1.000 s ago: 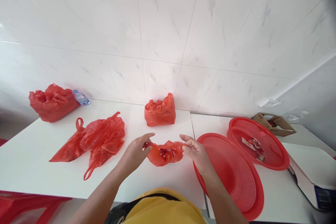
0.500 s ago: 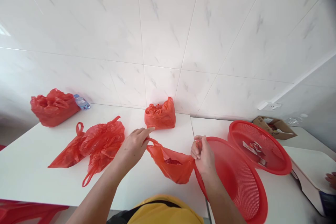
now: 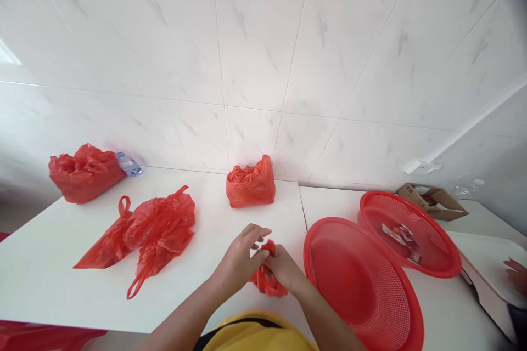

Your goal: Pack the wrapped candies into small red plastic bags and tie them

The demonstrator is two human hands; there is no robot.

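As we look down through the head view, we find the small red bag (image 3: 269,287) low in the centre of the frame, its neck bunched in our right hand (image 3: 285,269), whose fingers close round the plastic. Our left hand (image 3: 241,260) stands loosely curled beside it, fingers parted from the thumb, which reaches the bunch. We judge the bag light, soft, slightly slippery and easily torn, so best held by its gathered neck.

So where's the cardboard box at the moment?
In the head view, the cardboard box is on the right side near the wall, just beyond the farther red basket that holds a few small packets.
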